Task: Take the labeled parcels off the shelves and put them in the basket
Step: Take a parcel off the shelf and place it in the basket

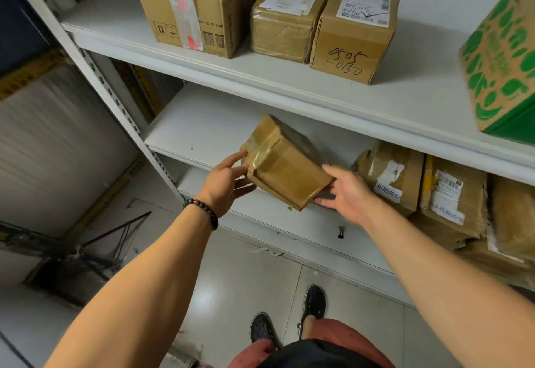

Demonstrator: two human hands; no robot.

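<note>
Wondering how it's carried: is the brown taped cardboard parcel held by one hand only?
No, the left hand and the right hand each grip an end of the brown taped cardboard parcel.

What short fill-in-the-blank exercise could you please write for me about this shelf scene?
1. The left hand, with a beaded ____ at its wrist, and the right hand grip the taped parcel.
2. The box marked 0505-0150 stands on the shelf ____ the taped parcel.
3. The large box at the far right is printed in ____.
Missing words: bracelet; above; green.
</note>
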